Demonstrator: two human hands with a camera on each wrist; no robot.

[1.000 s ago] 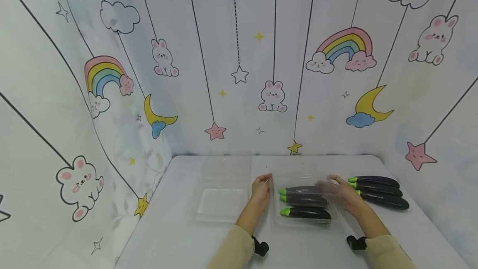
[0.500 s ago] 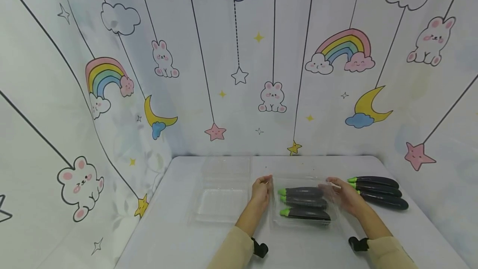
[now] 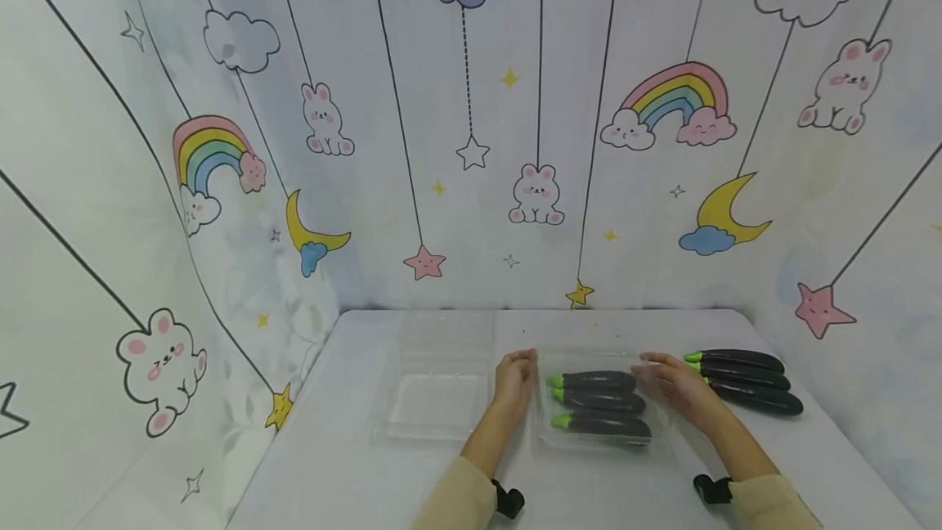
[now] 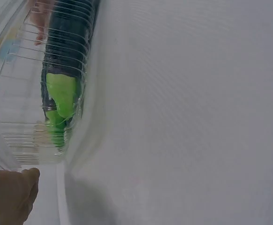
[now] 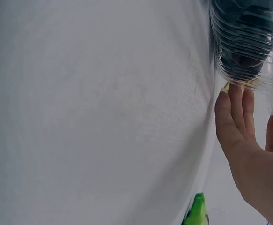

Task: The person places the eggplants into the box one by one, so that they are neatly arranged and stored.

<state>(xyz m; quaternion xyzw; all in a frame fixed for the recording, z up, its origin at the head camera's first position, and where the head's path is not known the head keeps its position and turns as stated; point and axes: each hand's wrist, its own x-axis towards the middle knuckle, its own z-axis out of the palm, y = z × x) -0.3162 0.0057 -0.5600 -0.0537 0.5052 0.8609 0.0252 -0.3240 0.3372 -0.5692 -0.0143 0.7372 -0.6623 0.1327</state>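
Observation:
A clear plastic clamshell box (image 3: 545, 432) stands right of the table's middle with three dark eggplants (image 3: 599, 424) inside, their green caps to the left. See-through plastic, apparently the lid, covers them. My left hand (image 3: 513, 383) pinches the rim at the box's left side; in the left wrist view its fingertip (image 4: 33, 172) meets the edge. On the right side, my right hand (image 3: 680, 387) holds the rim between thumb and index finger. In the right wrist view the other fingers (image 5: 237, 108) of that hand reach straight against the box's ribbed wall.
Left of my left hand lies a second clear clamshell box (image 3: 437, 403), opened flat with its lid half toward the back. Several more eggplants (image 3: 758, 395) lie in a row by the table's right edge. A patterned cloth (image 3: 471, 219) hangs behind the white table (image 3: 331, 464).
The pale sheen over the rear eggplants in the box has faded as the clear lid shifted. My right fingers have moved slightly at the box's right edge; my left hand stays nearly in place.

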